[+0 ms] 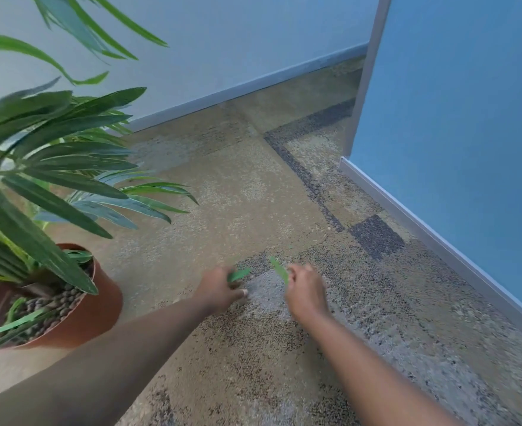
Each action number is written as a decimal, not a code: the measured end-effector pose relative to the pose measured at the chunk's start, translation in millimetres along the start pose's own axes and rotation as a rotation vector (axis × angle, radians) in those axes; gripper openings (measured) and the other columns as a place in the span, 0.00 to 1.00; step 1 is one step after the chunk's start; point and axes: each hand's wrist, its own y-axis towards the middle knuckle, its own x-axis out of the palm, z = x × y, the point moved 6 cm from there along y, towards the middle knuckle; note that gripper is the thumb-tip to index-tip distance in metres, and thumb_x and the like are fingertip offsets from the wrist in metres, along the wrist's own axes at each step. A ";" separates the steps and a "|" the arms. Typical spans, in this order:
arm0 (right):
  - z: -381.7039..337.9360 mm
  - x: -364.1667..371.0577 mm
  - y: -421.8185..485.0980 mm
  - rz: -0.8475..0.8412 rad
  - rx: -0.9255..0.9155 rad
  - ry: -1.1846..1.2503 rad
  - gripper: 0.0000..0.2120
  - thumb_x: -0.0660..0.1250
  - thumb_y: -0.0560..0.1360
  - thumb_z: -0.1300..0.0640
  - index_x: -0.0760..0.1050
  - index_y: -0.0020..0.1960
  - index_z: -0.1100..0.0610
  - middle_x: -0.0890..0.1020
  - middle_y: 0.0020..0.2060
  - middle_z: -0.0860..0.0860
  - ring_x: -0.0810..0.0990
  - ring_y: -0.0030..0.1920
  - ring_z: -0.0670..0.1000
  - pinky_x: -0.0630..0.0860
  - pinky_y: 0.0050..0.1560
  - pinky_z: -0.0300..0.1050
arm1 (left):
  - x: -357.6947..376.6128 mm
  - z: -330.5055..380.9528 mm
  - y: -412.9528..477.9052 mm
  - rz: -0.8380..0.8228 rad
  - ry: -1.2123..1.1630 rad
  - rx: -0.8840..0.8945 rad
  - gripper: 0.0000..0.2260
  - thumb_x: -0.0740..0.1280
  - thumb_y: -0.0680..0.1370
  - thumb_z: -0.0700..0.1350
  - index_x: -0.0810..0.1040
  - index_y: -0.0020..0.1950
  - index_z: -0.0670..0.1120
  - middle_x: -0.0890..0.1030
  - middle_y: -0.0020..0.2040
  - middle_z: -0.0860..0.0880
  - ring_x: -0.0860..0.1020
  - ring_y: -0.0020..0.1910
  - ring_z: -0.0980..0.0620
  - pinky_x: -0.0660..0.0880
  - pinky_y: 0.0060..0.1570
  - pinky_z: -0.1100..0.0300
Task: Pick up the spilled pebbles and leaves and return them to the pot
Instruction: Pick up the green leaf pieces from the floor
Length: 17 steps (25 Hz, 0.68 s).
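Note:
A terracotta pot (pixel 100 312) stands at the left on the carpet, filled with brown pebbles (pixel 57 305) and holding a long-leaved green plant (pixel 47 155). Over the carpet in the middle, my left hand (pixel 219 290) is closed on a green leaf (pixel 239 275) that sticks out to the right. Close beside it, my right hand (pixel 307 292) pinches another green leaf (pixel 279 269) that points up and left. The two hands are a short gap apart, both to the right of the pot. I see no loose pebbles on the carpet.
Patterned beige and grey carpet (pixel 253 195) covers the floor. A pale wall with a baseboard (pixel 238 90) runs along the back. A blue wall (pixel 456 133) with a baseboard closes the right side, forming a corner.

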 end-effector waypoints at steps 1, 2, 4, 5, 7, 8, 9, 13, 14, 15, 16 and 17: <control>-1.9 10.8 -3.2 -0.018 0.006 0.031 0.16 0.63 0.77 0.65 0.75 0.63 0.56 0.76 0.50 0.51 0.77 0.42 0.48 0.80 0.41 0.43 | 3.3 4.1 2.0 -0.002 0.034 0.012 0.12 0.76 0.70 0.49 0.77 0.47 0.48 0.75 0.37 0.58 0.74 0.34 0.62 0.62 0.28 0.71; -1.4 19.1 -5.3 -0.023 0.010 0.055 0.17 0.63 0.77 0.66 0.75 0.64 0.55 0.76 0.51 0.51 0.75 0.42 0.47 0.78 0.39 0.40 | 6.8 6.9 4.5 -0.002 0.074 0.018 0.13 0.77 0.69 0.49 0.78 0.48 0.48 0.74 0.35 0.59 0.72 0.33 0.64 0.60 0.27 0.72; 3.0 27.4 -7.6 -0.016 0.041 0.102 0.19 0.65 0.76 0.67 0.75 0.65 0.54 0.77 0.52 0.50 0.74 0.42 0.45 0.71 0.37 0.32 | 11.1 10.9 9.9 0.009 0.154 0.028 0.11 0.76 0.70 0.47 0.79 0.48 0.48 0.74 0.35 0.58 0.73 0.33 0.61 0.59 0.27 0.71; 5.0 28.2 -8.8 -0.007 0.069 0.137 0.19 0.65 0.75 0.67 0.76 0.64 0.54 0.77 0.52 0.50 0.74 0.43 0.45 0.68 0.35 0.30 | 11.9 12.4 11.4 0.013 0.186 0.034 0.09 0.76 0.70 0.46 0.79 0.46 0.48 0.76 0.35 0.56 0.75 0.34 0.57 0.60 0.27 0.69; 8.2 27.6 -11.1 0.009 0.129 0.229 0.17 0.66 0.75 0.67 0.78 0.62 0.54 0.79 0.52 0.51 0.77 0.43 0.45 0.71 0.35 0.30 | 11.4 14.9 8.8 0.011 0.199 0.029 0.06 0.75 0.72 0.45 0.80 0.45 0.46 0.81 0.37 0.51 0.79 0.39 0.51 0.65 0.29 0.65; 8.7 27.8 -12.6 0.013 0.156 0.283 0.16 0.67 0.75 0.66 0.79 0.60 0.55 0.81 0.51 0.50 0.78 0.43 0.45 0.75 0.37 0.31 | 8.0 15.1 4.4 0.020 0.180 0.022 0.05 0.74 0.72 0.45 0.80 0.45 0.45 0.82 0.38 0.48 0.80 0.40 0.49 0.66 0.31 0.62; 7.3 27.6 -15.3 0.016 0.180 0.335 0.14 0.69 0.74 0.65 0.80 0.58 0.55 0.82 0.49 0.49 0.79 0.41 0.43 0.76 0.37 0.31 | 1.7 13.9 -1.8 0.052 0.129 0.010 0.06 0.74 0.73 0.45 0.80 0.44 0.45 0.81 0.38 0.47 0.79 0.39 0.48 0.66 0.32 0.61; -36.8 47.8 -34.0 -0.035 0.315 0.666 0.07 0.74 0.71 0.62 0.83 0.44 0.51 0.83 0.36 0.44 0.81 0.37 0.41 0.75 0.35 0.34 | -59.2 -12.4 -47.6 0.331 -0.125 -0.101 0.10 0.73 0.73 0.48 0.77 0.40 0.44 0.77 0.33 0.48 0.74 0.33 0.50 0.66 0.32 0.58; -58.4 56.5 -37.4 -0.070 0.333 0.721 0.08 0.74 0.70 0.62 0.82 0.40 0.50 0.84 0.36 0.45 0.82 0.38 0.43 0.76 0.37 0.36 | -78.4 -24.2 -60.8 0.403 -0.140 -0.135 0.10 0.73 0.73 0.49 0.78 0.41 0.44 0.79 0.35 0.47 0.75 0.35 0.49 0.68 0.34 0.57; -82.7 65.8 -40.5 -0.124 0.330 0.757 0.09 0.74 0.71 0.63 0.81 0.38 0.49 0.84 0.36 0.47 0.83 0.39 0.46 0.78 0.39 0.39 | -95.9 -36.5 -75.7 0.473 -0.165 -0.179 0.09 0.73 0.74 0.50 0.78 0.42 0.45 0.79 0.37 0.48 0.76 0.36 0.49 0.68 0.34 0.57; -109.7 78.4 -42.6 -0.182 0.309 0.771 0.09 0.73 0.71 0.63 0.81 0.37 0.50 0.84 0.37 0.48 0.83 0.41 0.48 0.79 0.43 0.43 | -114.7 -48.5 -94.1 0.541 -0.199 -0.227 0.09 0.72 0.74 0.51 0.77 0.41 0.48 0.79 0.37 0.50 0.76 0.36 0.51 0.69 0.33 0.59; -135.2 88.7 -44.5 -0.218 0.297 0.791 0.08 0.73 0.71 0.63 0.81 0.38 0.51 0.84 0.38 0.49 0.83 0.41 0.49 0.80 0.45 0.44 | -129.4 -60.1 -109.9 0.588 -0.242 -0.273 0.09 0.72 0.74 0.52 0.75 0.40 0.50 0.79 0.36 0.52 0.75 0.35 0.53 0.69 0.32 0.62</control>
